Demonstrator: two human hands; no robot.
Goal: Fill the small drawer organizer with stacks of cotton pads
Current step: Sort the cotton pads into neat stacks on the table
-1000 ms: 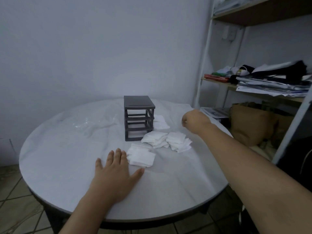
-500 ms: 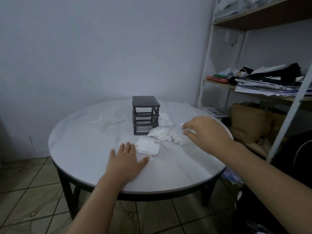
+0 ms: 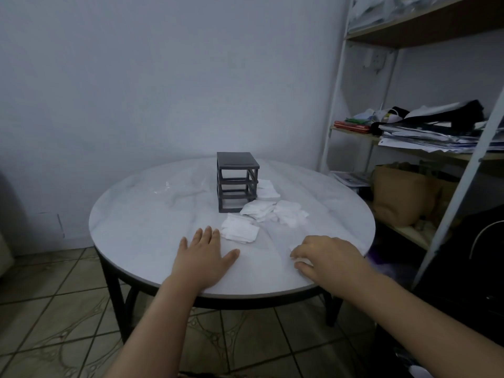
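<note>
The small dark grey drawer organizer (image 3: 237, 181) stands near the middle of the round white table (image 3: 136, 222); its three slots look hollow. White cotton pads lie in loose piles beside it: one in front (image 3: 240, 231), two to the right (image 3: 257, 208) (image 3: 290, 214), and one behind those (image 3: 268, 190). My left hand (image 3: 204, 257) rests flat on the table, just short of the front pile. My right hand (image 3: 327, 257) is at the near right edge, its fingers curled over a bit of white cotton pad (image 3: 298, 259), mostly hidden.
A crumpled clear plastic wrap (image 3: 163, 186) lies on the table's left side. A metal shelf rack (image 3: 447, 203) stands close on the right with stacked papers (image 3: 425, 137) and a brown bag (image 3: 398, 192). The floor below is tiled.
My right hand went from above the table to the right pile, then drew back to the near edge with something white in it. The camera backed away; my left hand stayed flat.
</note>
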